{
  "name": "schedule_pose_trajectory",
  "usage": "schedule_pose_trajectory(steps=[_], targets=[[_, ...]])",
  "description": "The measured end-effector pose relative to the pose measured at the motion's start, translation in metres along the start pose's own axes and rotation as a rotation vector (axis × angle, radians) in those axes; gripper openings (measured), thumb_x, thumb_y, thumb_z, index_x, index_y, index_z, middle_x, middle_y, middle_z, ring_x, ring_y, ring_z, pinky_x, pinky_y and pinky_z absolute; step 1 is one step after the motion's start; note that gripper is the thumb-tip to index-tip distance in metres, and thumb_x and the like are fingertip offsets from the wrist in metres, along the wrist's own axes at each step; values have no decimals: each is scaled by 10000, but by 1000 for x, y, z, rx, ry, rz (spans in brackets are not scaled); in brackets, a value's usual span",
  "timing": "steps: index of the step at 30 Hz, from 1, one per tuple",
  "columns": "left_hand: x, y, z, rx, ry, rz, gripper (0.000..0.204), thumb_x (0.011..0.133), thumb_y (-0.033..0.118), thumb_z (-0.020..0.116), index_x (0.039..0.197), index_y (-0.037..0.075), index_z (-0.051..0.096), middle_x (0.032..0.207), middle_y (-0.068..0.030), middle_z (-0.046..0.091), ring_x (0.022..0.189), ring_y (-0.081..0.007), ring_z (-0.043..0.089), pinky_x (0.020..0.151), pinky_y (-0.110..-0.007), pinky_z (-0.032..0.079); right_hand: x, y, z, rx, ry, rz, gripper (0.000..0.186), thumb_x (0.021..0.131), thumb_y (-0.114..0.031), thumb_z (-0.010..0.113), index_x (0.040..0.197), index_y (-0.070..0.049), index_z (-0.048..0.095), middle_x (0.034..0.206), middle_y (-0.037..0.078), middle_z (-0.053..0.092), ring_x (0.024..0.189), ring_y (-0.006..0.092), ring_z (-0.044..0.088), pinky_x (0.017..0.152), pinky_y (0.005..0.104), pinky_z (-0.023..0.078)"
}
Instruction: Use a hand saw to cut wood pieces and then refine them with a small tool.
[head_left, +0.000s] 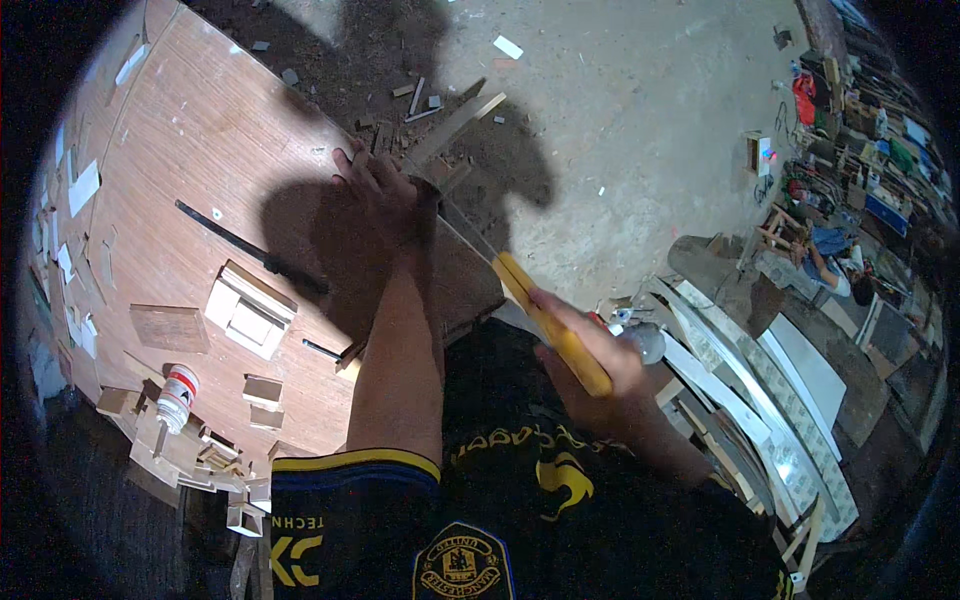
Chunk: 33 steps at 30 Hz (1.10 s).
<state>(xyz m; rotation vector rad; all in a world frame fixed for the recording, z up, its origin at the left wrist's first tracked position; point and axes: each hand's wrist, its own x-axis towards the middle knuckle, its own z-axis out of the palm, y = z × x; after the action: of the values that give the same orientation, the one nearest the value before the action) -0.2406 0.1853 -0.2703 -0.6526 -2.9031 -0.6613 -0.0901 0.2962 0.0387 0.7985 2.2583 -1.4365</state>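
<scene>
My right hand [590,350] is wrapped round the yellow handle [525,285] of a tool with a thin metal blade [470,230], which points up-left toward my left hand. My left hand [380,200] has its fingers bent over something at the far edge of the wooden worktop [230,120]; what they hold is shadowed and hidden. A pale wooden strip [480,108] shows beyond that hand. Left of my left forearm lie a long black bar [230,233], a pale wooden frame [250,310] and a small board [165,328].
A white bottle with a red band [178,395] and wood offcuts [262,405] are on the worktop's left. Scraps litter the concrete floor [620,140]. Long panels [760,400] lie at right. Another person [825,265] sits at far right among piles of tools and materials [860,140].
</scene>
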Motion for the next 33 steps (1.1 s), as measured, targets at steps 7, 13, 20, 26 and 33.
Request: schedule_pose_trajectory(steps=[7, 13, 20, 26, 33], targets=[[2, 16, -1, -169, 193, -28, 488, 926, 468, 589, 921, -17, 540, 1244, -213, 446, 1398, -499, 257, 1093, -655, 282, 5, 7, -2, -6, 72, -93, 548, 878, -58, 673, 1393, -118, 497, 1265, 192, 615, 992, 302, 695, 758, 344, 575], [50, 45, -42, -623, -478, -965, 477, 873, 477, 656, 882, 11, 558, 1249, -191, 462, 1374, -495, 313, 1064, -649, 330, 3, 6, -7, 15, 93, -10, 574, 876, -71, 686, 1409, -152, 489, 1254, 141, 643, 940, 250, 718, 741, 318, 572], [-4, -1, 28, 79, 154, 38, 464, 892, 466, 626, 879, 7, 560, 1318, -223, 453, 1365, -520, 302, 1039, -618, 357, -2, 11, -10, -4, 0, 115, 587, 887, -93, 683, 1429, -177, 473, 1230, 116, 663, 930, 171, 709, 784, 297, 568], [-31, -8, 56, -282, 233, -6, 340, 908, 348, 592, 895, 11, 546, 1337, -258, 433, 1349, -536, 301, 1058, -627, 317, -2, 3, -17, -27, 48, -14, 587, 894, -93, 669, 1431, -204, 461, 1210, 135, 662, 909, 210, 714, 756, 325, 570], [-4, -7, 61, -509, 114, -353, 192, 898, 192, 569, 975, 17, 589, 1226, -225, 596, 1264, -510, 449, 1055, -602, 339, -7, 8, -5, -26, 58, 41, 623, 897, -103, 666, 1458, -196, 412, 1207, 148, 655, 965, 274, 706, 775, 353, 566]])
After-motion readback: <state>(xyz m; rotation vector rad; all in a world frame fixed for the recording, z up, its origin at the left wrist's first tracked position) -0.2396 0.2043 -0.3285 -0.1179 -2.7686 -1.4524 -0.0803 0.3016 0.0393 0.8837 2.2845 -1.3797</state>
